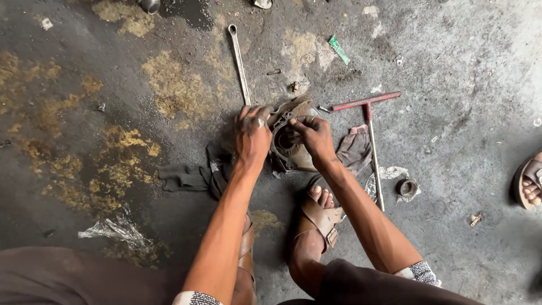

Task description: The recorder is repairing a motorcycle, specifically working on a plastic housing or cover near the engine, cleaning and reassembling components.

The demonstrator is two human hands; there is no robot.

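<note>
Hands on housing, floor between wrench and T-handle.
Left hand clamps housing rim; right hand pinches inside its bore. Best done braced firmly, 2 hands steady.

The floor is rough grey concrete, darkened with oil and grime and blotched with yellowish-brown stains (thickest toward the left). A wet dark patch sits at the top edge. Small litter is scattered about: a green scrap, crumpled clear plastic, loose bolts and bits of grit. Flat, even daylight falls across the surface, casting only soft shadows. No walls, furniture or windows show in view.
</note>
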